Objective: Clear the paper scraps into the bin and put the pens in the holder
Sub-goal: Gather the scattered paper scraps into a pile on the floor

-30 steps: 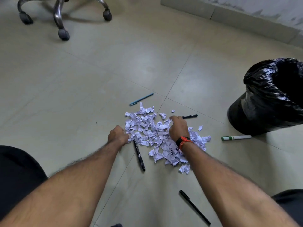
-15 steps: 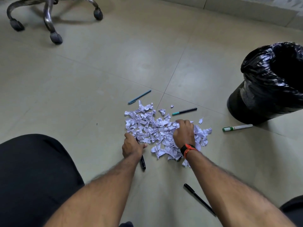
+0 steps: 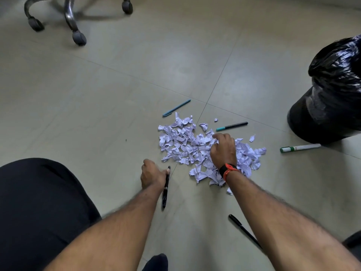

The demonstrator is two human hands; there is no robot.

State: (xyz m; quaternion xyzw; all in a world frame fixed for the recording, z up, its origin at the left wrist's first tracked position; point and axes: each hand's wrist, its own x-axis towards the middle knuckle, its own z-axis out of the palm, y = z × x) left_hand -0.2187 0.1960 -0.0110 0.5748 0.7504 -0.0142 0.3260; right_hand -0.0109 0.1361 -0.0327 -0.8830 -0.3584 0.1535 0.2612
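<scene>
A heap of torn white paper scraps [image 3: 185,145] lies on the floor tiles. My right hand [image 3: 222,149], an orange band at its wrist, rests curled on top of the heap with scraps under the fingers. My left hand [image 3: 153,176] sits left of the heap, fingers closed on a black pen [image 3: 165,189]. A blue pen [image 3: 176,107] lies beyond the heap, a black pen with a teal tip [image 3: 232,126] at its far right, a white-and-green marker [image 3: 299,148] near the bin [image 3: 332,102], and another black pen [image 3: 244,230] under my right forearm. No holder is visible.
The bin is lined with a black bag and stands at the right edge. An office chair base [image 3: 72,18] with castors stands at the top left. My dark-clothed knee [image 3: 39,202] fills the lower left.
My left hand drew back from the heap's left edge and closed on the black pen, pulling it clear of the scraps. My right hand stayed on the heap, curling its fingers.
</scene>
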